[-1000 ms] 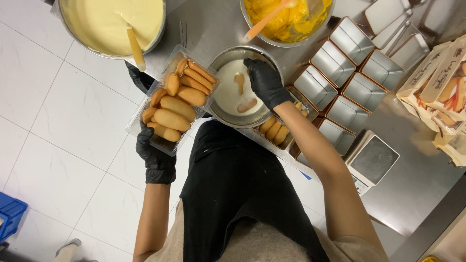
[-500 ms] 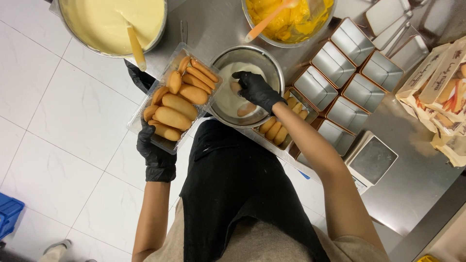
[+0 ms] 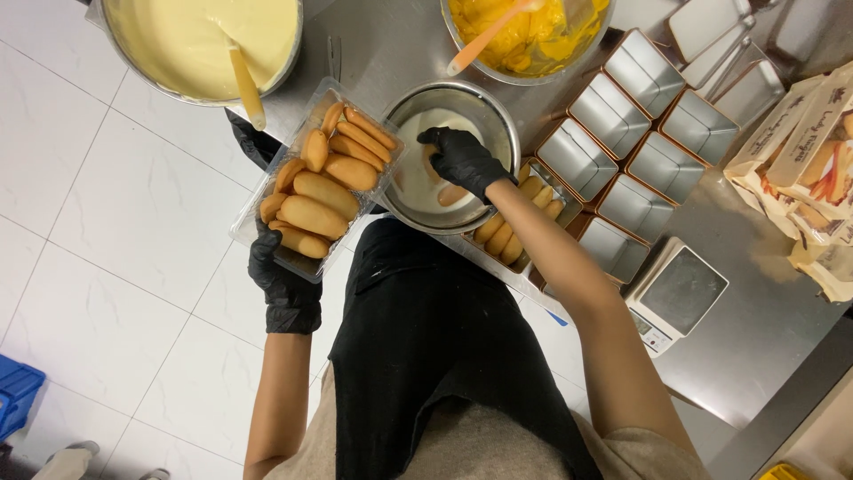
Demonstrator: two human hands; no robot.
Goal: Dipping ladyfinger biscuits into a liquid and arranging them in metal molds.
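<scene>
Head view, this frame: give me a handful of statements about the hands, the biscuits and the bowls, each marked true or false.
1. The left hand holds a clear tray of finger biscuits. True.
2. The right hand rests on the kitchen scale. False: it reaches into the steel bowl of pale liquid, over biscuits lying in it.
3. Both hands are bare. False: both wear black gloves.
4. A rectangular tin beside the steel bowl already holds a row of biscuits. True.
5. The orange spatula stands in the bowl of pale yellow cream. False: it stands in the bowl of orange mixture; the cream bowl has a yellowish one.
</scene>
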